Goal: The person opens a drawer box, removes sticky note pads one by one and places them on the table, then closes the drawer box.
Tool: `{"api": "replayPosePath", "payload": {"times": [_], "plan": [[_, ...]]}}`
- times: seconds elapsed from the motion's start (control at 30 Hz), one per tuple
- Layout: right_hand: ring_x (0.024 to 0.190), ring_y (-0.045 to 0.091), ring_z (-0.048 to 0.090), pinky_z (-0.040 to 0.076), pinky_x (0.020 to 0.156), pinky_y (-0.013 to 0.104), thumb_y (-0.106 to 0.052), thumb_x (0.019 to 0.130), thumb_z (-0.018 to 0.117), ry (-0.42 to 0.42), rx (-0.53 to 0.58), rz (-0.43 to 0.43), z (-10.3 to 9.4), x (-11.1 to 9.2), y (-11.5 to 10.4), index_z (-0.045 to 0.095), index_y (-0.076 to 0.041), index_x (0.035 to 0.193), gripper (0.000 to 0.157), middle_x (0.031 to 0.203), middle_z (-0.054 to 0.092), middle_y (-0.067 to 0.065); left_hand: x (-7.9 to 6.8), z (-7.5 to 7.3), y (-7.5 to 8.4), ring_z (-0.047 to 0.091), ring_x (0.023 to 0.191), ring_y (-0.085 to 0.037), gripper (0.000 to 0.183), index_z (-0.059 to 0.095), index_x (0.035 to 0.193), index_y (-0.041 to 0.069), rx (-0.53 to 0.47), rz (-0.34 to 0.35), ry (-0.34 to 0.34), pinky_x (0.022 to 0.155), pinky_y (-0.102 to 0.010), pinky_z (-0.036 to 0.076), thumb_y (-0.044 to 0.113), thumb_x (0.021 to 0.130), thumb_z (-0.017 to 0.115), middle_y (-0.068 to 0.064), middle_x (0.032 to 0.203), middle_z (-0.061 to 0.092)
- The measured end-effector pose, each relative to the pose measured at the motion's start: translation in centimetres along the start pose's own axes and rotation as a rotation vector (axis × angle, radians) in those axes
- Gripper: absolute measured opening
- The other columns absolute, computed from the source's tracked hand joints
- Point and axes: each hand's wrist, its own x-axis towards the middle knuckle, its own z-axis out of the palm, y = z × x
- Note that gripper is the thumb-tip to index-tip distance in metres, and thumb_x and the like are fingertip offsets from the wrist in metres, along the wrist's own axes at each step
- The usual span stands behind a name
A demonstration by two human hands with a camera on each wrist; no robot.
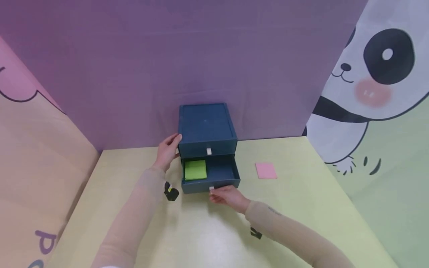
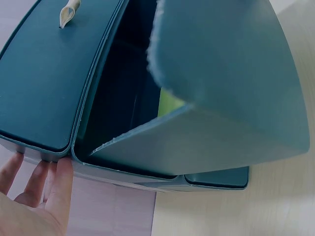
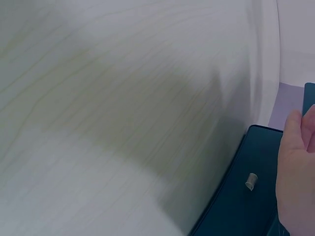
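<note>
A dark blue drawer cabinet [image 1: 207, 123] stands at the back of the table, its middle drawer [image 1: 221, 167] pulled out. Inside that drawer, on the left, lies a green sticky note pad [image 1: 196, 170]; a sliver of it shows in the left wrist view. My left hand [image 1: 167, 152] steadies the cabinet's left side, and in the left wrist view its fairly straight fingers [image 2: 61, 189] touch the side wall. At the drawer front, my right hand [image 1: 229, 197] pinches the small pale pull tab [image 1: 211, 188]. The right wrist view shows only part of this hand [image 3: 298, 182].
A pink sticky note pad [image 1: 266, 170] lies on the pale table [image 1: 214, 238], right of the cabinet. The top drawer [image 2: 44, 73] and bottom drawer [image 2: 219, 178] are closed. A purple backdrop [image 1: 201, 56] rises behind; a panda-print panel [image 1: 368, 130] borders the right.
</note>
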Motion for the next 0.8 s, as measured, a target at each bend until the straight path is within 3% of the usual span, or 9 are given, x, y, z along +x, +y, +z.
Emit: {"api": "replayPosePath", "payload": {"times": [0.8], "plan": [[0.096,0.031,0.067,0.053,0.091,0.04,-0.022,0.092,0.06,0.028,-0.018,0.0,0.57,-0.75,0.11,0.061,0.016,0.11,0.041,0.104,0.068,0.024,0.17,-0.08,-0.2,0.037,0.135,-0.025,0.06,0.039,0.146,0.019,-0.007,-0.009,0.016,0.103,-0.046,0.043,0.046,0.094,0.052,-0.005,0.15,0.036]]}}
